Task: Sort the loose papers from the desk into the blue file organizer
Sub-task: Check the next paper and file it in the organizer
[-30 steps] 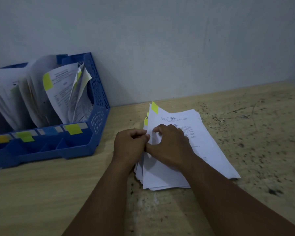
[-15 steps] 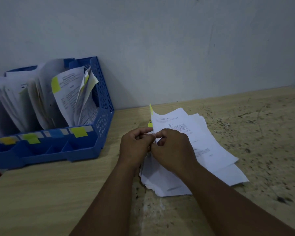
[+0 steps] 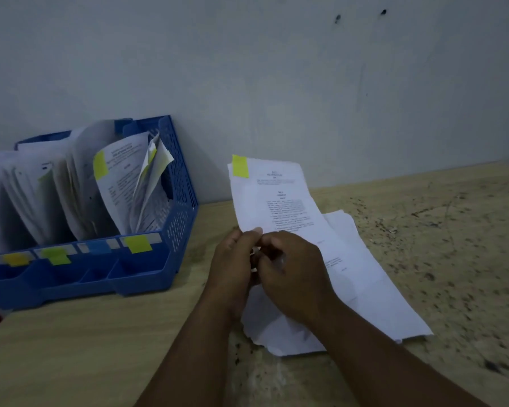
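Nearest the camera, two bare forearms reach in over the pale wooden table [image 3: 71, 348], its right part speckled with dark marks; the left hand [image 3: 235, 265] and the right hand [image 3: 291, 274] meet just above the near end of a loose stack of white papers [image 3: 373, 289] that lies fanned on the table; both hands pinch the lower edge of a single printed sheet [image 3: 274, 198], the left thumb on its front face and the right fingers curled beside it, so each grip is clamped on that sheet; the sheet stands tilted up off the stack, with a yellow sticky tab [image 3: 240, 165] at its upper left corner; further back and to the left, the blue file organizer [image 3: 182, 201] stands on the table near the grey wall [image 3: 306, 83], already holding curled papers [image 3: 121, 183], one with a yellow tab; coloured labels [image 3: 137, 243] in yellow, green and blue line its front rail.
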### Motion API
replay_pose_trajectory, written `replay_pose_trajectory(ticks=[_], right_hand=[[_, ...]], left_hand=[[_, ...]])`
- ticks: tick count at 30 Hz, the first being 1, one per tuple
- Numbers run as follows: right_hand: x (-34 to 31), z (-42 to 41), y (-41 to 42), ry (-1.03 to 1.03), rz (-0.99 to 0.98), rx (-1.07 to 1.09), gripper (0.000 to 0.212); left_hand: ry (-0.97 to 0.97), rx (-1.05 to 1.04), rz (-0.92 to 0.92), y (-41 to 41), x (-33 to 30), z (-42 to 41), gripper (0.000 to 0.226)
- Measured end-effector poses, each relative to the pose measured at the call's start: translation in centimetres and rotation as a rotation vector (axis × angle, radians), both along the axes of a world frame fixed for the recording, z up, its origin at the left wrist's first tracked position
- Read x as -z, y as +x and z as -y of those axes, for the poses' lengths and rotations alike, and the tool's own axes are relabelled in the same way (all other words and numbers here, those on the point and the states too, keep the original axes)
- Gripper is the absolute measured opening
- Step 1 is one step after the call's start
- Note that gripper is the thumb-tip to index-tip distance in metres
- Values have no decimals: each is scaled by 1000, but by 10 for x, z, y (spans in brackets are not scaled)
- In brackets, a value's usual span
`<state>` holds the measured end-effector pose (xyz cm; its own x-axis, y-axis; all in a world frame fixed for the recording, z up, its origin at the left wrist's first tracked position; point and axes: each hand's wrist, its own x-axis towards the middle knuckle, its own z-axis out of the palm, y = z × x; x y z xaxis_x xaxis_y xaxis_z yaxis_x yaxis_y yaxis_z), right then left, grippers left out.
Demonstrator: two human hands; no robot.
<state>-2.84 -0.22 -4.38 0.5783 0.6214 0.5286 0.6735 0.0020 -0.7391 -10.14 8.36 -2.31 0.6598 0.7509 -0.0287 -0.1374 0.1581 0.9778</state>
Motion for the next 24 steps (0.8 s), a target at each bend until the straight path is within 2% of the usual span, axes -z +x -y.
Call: replay_pose_trajectory(ticks=[5, 13, 16, 20, 24], right_hand=[[5, -5, 0, 6, 50, 1, 35], [0, -12, -2, -116, -20, 94, 61], [-9, -20, -3, -94, -105, 66, 56], [-21, -36, -16, -35, -308, -95, 49], [-38, -59, -26, 12, -410, -203, 43]], left_hand=[[86, -189, 18, -1, 1, -10, 20], [194, -443, 145, -12, -13, -18, 18], [277, -512, 201, -22, -20, -17, 16], [359, -564, 259, -37, -36, -20, 11], [434, -601, 280, -44, -58, -25, 7]])
